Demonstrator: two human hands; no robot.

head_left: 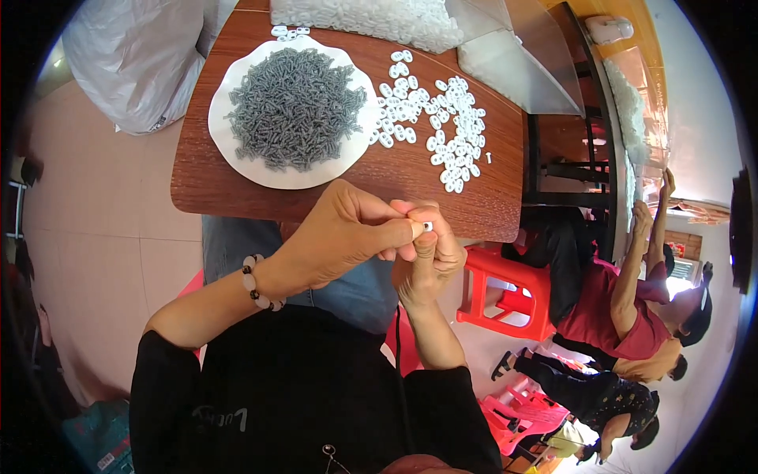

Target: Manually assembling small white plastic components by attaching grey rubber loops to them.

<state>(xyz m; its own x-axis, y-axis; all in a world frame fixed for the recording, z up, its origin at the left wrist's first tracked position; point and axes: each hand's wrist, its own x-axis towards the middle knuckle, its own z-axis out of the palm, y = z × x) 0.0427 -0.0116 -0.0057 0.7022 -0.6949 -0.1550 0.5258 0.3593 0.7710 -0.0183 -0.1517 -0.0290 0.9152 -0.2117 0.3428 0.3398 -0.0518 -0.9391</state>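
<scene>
In front of my chest, just off the near edge of the table, both my hands meet around one small white plastic piece (428,227). My left hand (339,237), with a beaded bracelet at its wrist, pinches at it with thumb and forefinger. The fingers of my right hand (434,257) are closed about the same piece from the other side. Most of it is hidden by the fingertips. Beyond them, several loose white oval pieces with holes (456,150) lie scattered on the table. A scalloped white plate (223,130) holds a heap of small grey ribbed pieces (296,107).
The brown wood-grain table (379,178) has a clear bag of white pieces (387,20) at its far edge. A white sack (142,63) stands at the left. To the right are a red plastic stool (505,292) and several people, one in a dark red shirt (604,312).
</scene>
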